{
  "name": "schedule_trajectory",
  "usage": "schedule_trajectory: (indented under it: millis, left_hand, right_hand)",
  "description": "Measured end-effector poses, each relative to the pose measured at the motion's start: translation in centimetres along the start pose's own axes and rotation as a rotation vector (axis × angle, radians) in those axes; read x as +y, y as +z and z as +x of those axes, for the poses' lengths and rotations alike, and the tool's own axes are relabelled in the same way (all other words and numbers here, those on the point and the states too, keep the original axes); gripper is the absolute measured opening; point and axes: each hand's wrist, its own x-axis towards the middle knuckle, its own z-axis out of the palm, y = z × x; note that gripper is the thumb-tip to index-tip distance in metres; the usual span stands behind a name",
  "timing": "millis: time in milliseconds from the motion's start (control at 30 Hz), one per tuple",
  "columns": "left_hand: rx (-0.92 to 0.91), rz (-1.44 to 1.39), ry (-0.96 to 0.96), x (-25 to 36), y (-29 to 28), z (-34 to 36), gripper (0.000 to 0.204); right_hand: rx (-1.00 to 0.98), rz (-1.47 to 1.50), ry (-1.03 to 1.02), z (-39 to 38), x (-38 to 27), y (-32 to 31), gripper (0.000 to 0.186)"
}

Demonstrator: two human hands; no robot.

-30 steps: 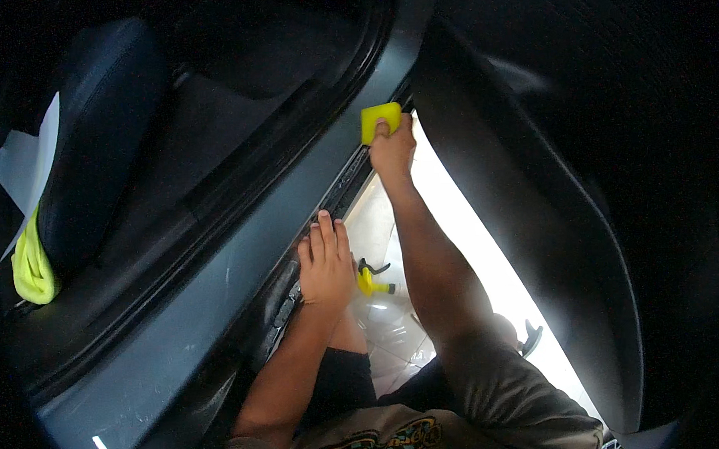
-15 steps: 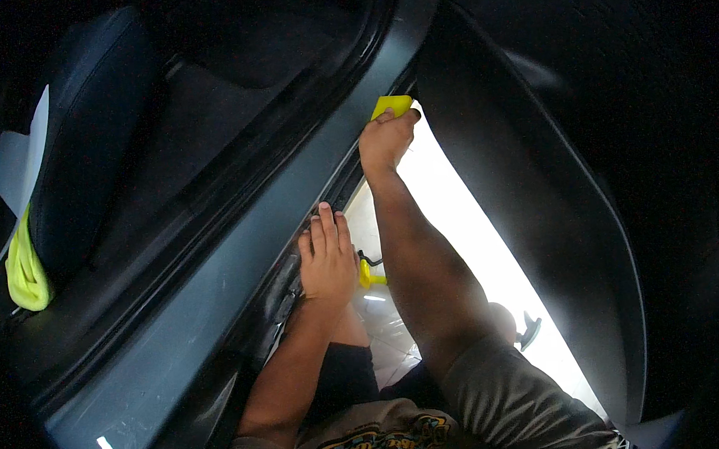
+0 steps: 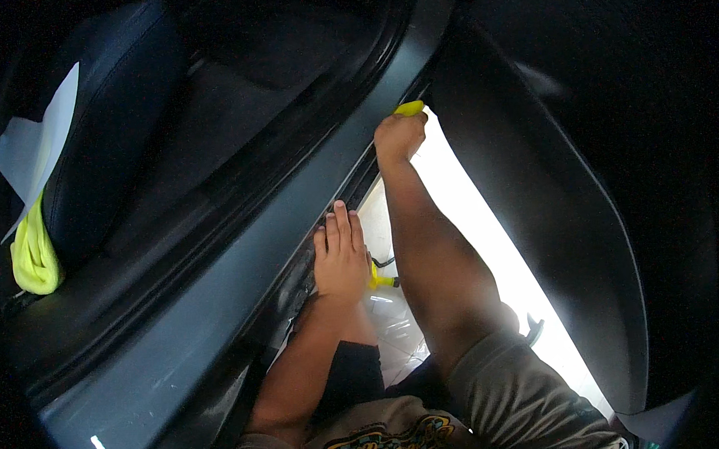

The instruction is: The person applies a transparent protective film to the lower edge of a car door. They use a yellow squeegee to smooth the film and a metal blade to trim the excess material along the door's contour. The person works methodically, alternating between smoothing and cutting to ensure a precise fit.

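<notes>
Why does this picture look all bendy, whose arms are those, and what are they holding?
There's no robot here, just a person's two bare hands. The camera sits on their head and looks down, and its wide, round lens bends straight lines. The right hand holds a thin yellow pad, mostly hidden behind the fingers. The left hand holds nothing and lies flat beside a shiny blue-grey metal car sill. A big black door panel is on the right. On the left, a folded white sheet and a fuzzy yellow-green cloth are by a dark, padded car seat.
</notes>
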Motion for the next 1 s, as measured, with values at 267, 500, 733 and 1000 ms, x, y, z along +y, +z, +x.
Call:
schedule_trajectory:
  millis: [267, 500, 733, 1000]
  left_hand:
    - [-0.039, 0.064, 0.015, 0.2, -0.5, 0.1, 0.073]
    - [-0.06, 0.089, -0.016, -0.2, -0.9, 0.1, 0.073]
    - [-0.044, 0.076, 0.004, 0.3, -0.7, 0.2, 0.075]
    - [-0.037, 0.061, -0.001, 0.5, -0.5, 0.2, 0.076]
  right_hand:
    - [-0.294, 0.131, 0.269, 5.2, 2.6, 0.0, 0.038]
    - [-0.296, 0.76, 0.301, 2.0, 6.4, -2.6, 0.036]
    - [-0.21, 0.114, -0.171, -0.1, 1.7, -2.8, 0.036]
    - [-0.434, 0.448, 0.248, 3.8, 2.6, -1.5, 0.028]
